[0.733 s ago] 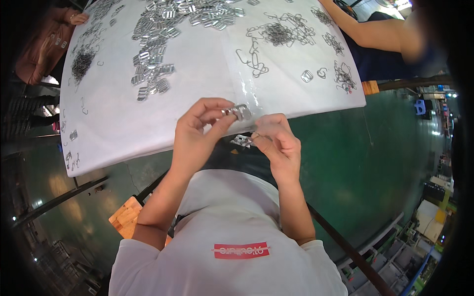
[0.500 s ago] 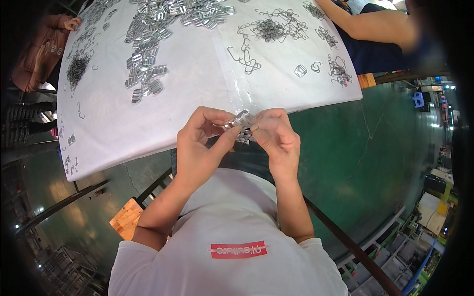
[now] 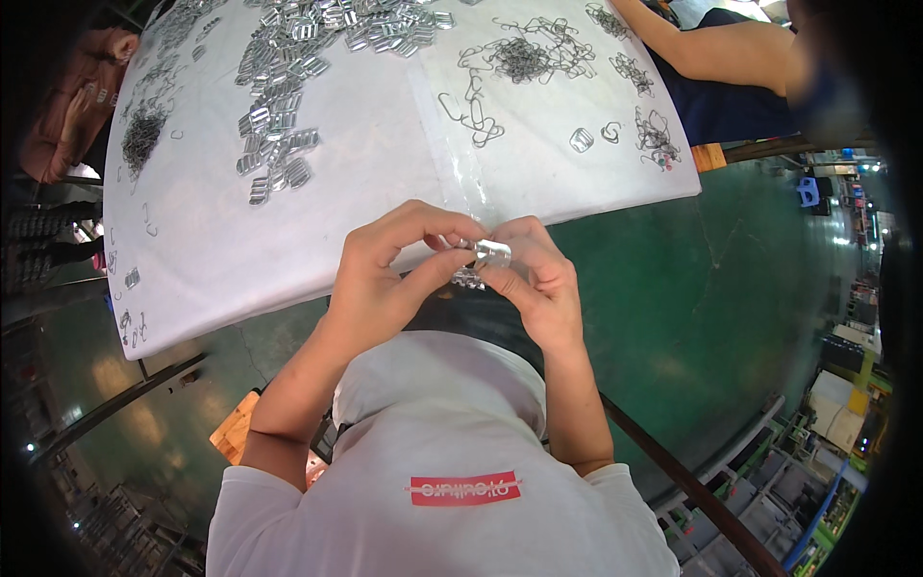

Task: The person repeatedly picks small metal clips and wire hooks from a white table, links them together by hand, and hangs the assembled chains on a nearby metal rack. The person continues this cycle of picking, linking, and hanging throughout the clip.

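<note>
My left hand (image 3: 389, 269) and my right hand (image 3: 534, 274) meet at the near edge of the white table (image 3: 288, 240). Together they pinch a small shiny metal buckle (image 3: 490, 253) between thumbs and fingertips. A few more metal pieces (image 3: 468, 279) hang just below the buckle, between my hands. My fingers hide part of the buckle.
A heap of flat metal buckles (image 3: 279, 106) lies on the table's far left, and thin wire hooks (image 3: 524, 58) lie far right. Dark small parts (image 3: 142, 135) sit at the left edge. Another person's arm (image 3: 711, 43) rests at the far right corner. Green floor lies below.
My hands have drawn closer to my body and tighter together around the buckle; the view has shifted so the table sits higher in the picture.
</note>
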Available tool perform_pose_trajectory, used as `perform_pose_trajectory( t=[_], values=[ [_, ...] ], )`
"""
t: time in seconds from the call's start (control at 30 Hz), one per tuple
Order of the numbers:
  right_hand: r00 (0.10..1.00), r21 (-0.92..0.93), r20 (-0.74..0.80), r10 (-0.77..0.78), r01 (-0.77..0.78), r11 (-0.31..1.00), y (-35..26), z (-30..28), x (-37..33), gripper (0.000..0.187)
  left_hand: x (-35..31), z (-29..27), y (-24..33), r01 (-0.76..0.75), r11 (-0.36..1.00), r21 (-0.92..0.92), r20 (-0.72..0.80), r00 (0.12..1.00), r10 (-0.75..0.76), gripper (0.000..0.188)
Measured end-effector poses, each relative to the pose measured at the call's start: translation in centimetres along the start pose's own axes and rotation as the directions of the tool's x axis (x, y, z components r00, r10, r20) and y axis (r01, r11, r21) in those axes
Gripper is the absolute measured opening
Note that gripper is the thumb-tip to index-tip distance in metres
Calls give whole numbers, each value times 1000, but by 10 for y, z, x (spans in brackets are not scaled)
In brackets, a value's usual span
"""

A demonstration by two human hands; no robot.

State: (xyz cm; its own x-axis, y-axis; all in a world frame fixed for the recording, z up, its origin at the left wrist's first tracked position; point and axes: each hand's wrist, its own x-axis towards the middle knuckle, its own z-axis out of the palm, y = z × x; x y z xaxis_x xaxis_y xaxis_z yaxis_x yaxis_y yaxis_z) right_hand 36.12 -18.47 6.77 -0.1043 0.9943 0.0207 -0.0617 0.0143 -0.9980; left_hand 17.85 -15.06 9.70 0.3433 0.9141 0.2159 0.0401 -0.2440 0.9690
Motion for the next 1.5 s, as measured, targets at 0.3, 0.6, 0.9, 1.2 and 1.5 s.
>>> perform_pose_trajectory(
  t=[0.3, 0.6, 0.9, 1.2, 1.5],
  values=[
    [998, -443, 28, 59, -40, 896, 39, -53, 83, 12, -15, -8, -7, 108, 994, -34, 120, 987, -104, 22],
    [959, -835, -171, 224, -262, 484, 68, -37, 210, 20, -30, -11, -11, 123, 989, -83, 68, 991, -118, 21],
    [971, -881, -223, 90, -240, 407, 62, -46, 261, 18, -33, -19, -13, 140, 985, -101, 47, 990, -136, 20],
    [957, -1000, -13, 291, -9, -17, 70, -39, 286, 17, -33, -17, -12, 102, 987, -127, 16, 995, -101, 20],
    [912, -183, 114, 394, -370, 911, 46, -54, 194, 13, -34, -8, -16, 63, 992, -111, -74, 995, -71, 22]
  ],
)
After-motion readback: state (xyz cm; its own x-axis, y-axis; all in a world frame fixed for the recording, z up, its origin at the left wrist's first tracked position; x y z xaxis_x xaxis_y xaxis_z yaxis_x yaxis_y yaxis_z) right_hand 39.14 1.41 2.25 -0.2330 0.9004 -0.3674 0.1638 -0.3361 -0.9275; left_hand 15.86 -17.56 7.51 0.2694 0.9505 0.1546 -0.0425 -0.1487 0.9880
